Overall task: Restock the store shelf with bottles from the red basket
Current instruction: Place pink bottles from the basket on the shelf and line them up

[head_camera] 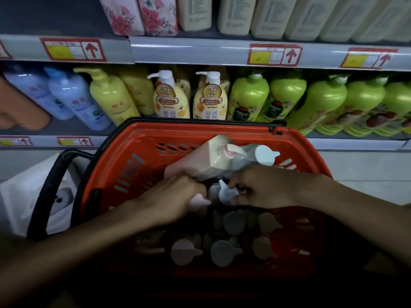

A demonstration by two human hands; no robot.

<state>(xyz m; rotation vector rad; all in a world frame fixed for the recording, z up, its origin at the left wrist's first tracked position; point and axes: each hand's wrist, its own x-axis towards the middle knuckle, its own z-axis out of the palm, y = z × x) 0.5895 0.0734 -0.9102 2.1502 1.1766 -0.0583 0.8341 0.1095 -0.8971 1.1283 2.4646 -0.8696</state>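
Now both hands grip bottles mid-frame over the red plastic basket (138, 138): left hand (169, 198) on the beige square pump bottle (200, 161), right hand (264, 187) pinching a white-capped bottle (226, 193). Best lift straight, clearing neighbouring caps.

Pinkish bottle (200, 160) tilted above red basket (138, 138).

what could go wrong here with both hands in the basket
1. The left hand grips the pink bottle low, at its pump end, so the tilted body could swing or slip back onto the bottles below.
2. The right hand holds a wrapped bottle pressed against the pink one; lifting both together may snag pumps.
3. The basket sits close to the shelf, so a raised bottle might knock the green bottles.
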